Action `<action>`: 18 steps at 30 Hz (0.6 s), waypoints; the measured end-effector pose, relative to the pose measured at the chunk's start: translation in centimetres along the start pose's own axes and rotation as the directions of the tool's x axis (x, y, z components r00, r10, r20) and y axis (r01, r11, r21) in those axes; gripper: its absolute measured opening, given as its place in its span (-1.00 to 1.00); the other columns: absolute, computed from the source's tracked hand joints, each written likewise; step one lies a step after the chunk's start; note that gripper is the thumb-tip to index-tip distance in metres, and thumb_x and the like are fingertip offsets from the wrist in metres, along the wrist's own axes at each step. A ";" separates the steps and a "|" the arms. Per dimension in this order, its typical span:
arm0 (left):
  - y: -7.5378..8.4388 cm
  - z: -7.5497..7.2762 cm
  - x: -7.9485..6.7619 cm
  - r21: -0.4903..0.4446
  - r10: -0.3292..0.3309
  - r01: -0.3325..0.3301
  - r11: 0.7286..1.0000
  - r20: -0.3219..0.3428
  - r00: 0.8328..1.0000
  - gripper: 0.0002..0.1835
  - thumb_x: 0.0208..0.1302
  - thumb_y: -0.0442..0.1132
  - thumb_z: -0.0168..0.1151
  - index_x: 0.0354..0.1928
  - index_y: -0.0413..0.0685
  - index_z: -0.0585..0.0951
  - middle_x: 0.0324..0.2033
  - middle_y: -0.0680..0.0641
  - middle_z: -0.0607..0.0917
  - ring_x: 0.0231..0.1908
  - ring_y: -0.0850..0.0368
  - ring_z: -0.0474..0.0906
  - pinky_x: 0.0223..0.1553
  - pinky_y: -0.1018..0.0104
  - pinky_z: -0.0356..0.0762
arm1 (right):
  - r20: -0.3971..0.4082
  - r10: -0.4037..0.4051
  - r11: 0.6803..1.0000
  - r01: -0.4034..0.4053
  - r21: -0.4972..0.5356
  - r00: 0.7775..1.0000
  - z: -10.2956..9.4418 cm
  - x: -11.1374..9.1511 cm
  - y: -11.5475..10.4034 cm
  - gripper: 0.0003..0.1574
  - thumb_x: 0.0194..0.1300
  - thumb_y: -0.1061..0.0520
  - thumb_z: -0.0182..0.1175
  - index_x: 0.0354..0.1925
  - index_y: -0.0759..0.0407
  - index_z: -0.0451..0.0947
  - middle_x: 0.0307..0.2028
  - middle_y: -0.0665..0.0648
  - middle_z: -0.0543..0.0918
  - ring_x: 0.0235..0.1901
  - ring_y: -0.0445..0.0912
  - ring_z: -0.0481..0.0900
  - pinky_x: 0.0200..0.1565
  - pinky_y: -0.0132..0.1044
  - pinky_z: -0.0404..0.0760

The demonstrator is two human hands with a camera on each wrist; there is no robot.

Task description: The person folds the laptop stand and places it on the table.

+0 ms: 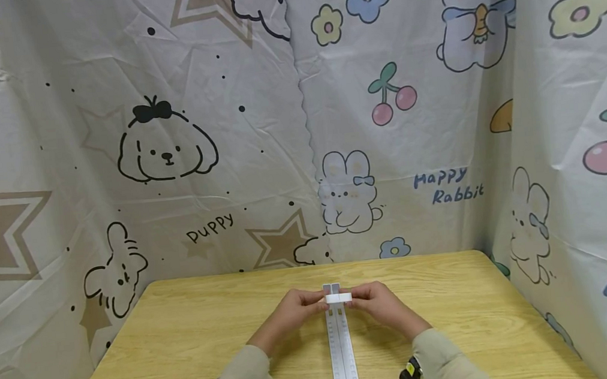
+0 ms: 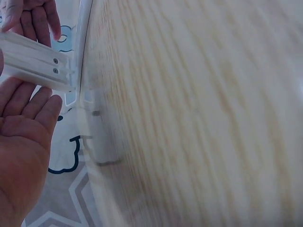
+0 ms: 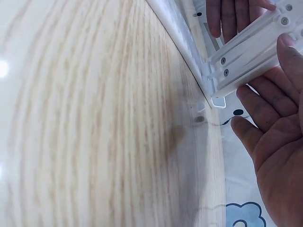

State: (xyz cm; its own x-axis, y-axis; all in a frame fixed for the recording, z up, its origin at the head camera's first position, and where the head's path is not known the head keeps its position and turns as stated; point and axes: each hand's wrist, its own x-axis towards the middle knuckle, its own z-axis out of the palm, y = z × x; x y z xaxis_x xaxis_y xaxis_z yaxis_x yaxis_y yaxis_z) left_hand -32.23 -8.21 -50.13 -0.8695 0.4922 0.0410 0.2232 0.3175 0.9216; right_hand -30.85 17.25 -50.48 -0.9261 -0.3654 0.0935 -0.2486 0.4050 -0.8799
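Observation:
A long white plastic folding stand [image 1: 342,354] lies lengthwise on the table, two slotted rails side by side. At its far end a white part [image 2: 38,59] with small screws rises from the rails. My left hand [image 1: 298,306] pinches the left side of this raised part. From the right, my right hand [image 1: 374,300] pinches the opposite side. Its thumb [image 3: 289,54] presses the edge in the right wrist view, with the other fingers behind the part. The left thumb is mostly cut off by the frame edge in the left wrist view.
The wooden table [image 1: 212,318] ends just beyond the hands. A printed cloth [image 1: 255,127] hangs behind it and along both sides. Black wrist cameras show below both sleeves, the right one [image 1: 410,374] more fully.

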 end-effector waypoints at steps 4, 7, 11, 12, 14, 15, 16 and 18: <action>0.0 -0.3 -0.3 -0.025 0.000 0.001 1.000 0.050 0.999 -0.50 0.39 -0.06 0.35 0.30 -0.04 0.59 0.32 -0.04 0.57 0.43 -0.08 0.37 0.46 -0.13 0.30 | 0.038 0.012 1.000 -0.012 0.014 0.999 -0.2 -0.3 0.0 -0.57 0.48 0.08 0.24 0.25 0.12 0.61 0.26 0.13 0.63 0.33 0.08 0.52 0.30 0.01 0.57; -0.1 -0.4 -0.4 -0.030 -0.007 0.009 0.999 0.080 0.997 -0.49 0.36 -0.07 0.38 0.30 -0.05 0.60 0.35 0.00 0.54 0.45 -0.10 0.33 0.47 -0.15 0.26 | 0.066 0.017 0.999 -0.019 0.035 0.998 -0.2 -0.5 0.1 -0.53 0.46 0.05 0.26 0.27 0.11 0.60 0.29 0.13 0.61 0.36 0.12 0.48 0.32 0.04 0.54; -0.2 -0.4 -0.6 0.001 -0.018 0.018 1.000 0.093 0.996 -0.50 0.33 -0.09 0.42 0.27 -0.01 0.62 0.36 0.03 0.53 0.44 -0.08 0.35 0.46 -0.12 0.27 | 0.090 0.010 0.999 -0.015 0.053 0.996 -0.2 -0.8 0.3 -0.52 0.43 0.03 0.29 0.27 0.07 0.61 0.29 0.11 0.60 0.37 0.13 0.46 0.31 0.03 0.55; -0.2 -0.4 -0.6 0.013 -0.020 0.019 1.000 0.092 0.996 -0.51 0.32 -0.09 0.42 0.26 0.01 0.63 0.35 0.04 0.54 0.43 -0.07 0.36 0.46 -0.11 0.29 | 0.091 0.009 0.999 -0.014 0.051 0.996 -0.1 -0.8 0.3 -0.52 0.43 0.03 0.30 0.27 0.06 0.61 0.29 0.09 0.60 0.38 0.14 0.46 0.31 0.04 0.54; -0.3 -0.3 -0.5 0.031 -0.023 0.020 0.999 0.093 0.995 -0.51 0.31 -0.09 0.43 0.26 0.03 0.63 0.35 0.03 0.53 0.43 -0.07 0.37 0.46 -0.10 0.29 | 0.093 0.010 0.999 -0.014 0.051 0.996 -0.1 -0.9 0.5 -0.51 0.41 0.02 0.31 0.26 0.06 0.61 0.30 0.08 0.60 0.39 0.14 0.43 0.33 0.07 0.52; -0.3 -0.3 -0.5 0.037 -0.022 0.019 0.999 0.093 0.995 -0.51 0.30 -0.09 0.44 0.26 0.02 0.63 0.35 0.02 0.53 0.42 -0.07 0.38 0.46 -0.11 0.28 | 0.094 0.008 0.999 -0.012 0.049 0.996 -0.1 -0.9 0.5 -0.50 0.40 0.01 0.32 0.26 0.06 0.61 0.30 0.07 0.59 0.40 0.15 0.42 0.34 0.09 0.50; -0.3 -0.2 -0.5 0.042 -0.026 0.022 0.999 0.092 0.995 -0.50 0.29 -0.09 0.44 0.26 0.03 0.63 0.35 0.02 0.53 0.42 -0.06 0.38 0.47 -0.10 0.27 | 0.094 0.010 0.999 -0.014 0.048 0.995 0.0 -0.9 0.5 -0.49 0.39 0.01 0.33 0.26 0.07 0.61 0.30 0.06 0.59 0.40 0.15 0.41 0.35 0.10 0.48; -0.4 -0.1 -0.6 0.046 -0.026 0.021 0.999 0.092 0.995 -0.49 0.27 -0.10 0.46 0.26 0.02 0.63 0.36 0.01 0.52 0.43 -0.04 0.38 0.47 -0.09 0.26 | 0.096 0.009 0.999 -0.014 0.046 0.995 0.0 -1.0 0.6 -0.47 0.37 0.03 0.35 0.26 0.11 0.61 0.31 0.06 0.58 0.41 0.16 0.40 0.35 0.10 0.47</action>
State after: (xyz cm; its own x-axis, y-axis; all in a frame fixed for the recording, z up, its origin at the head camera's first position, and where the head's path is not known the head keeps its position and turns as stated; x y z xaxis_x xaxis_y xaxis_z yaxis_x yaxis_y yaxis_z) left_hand -31.81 -8.73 -50.49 -0.8310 0.5560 -0.0180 0.2246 0.3650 0.9035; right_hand -30.02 17.83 -51.11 -0.8969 -0.4403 0.0403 -0.2226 0.3710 -0.9016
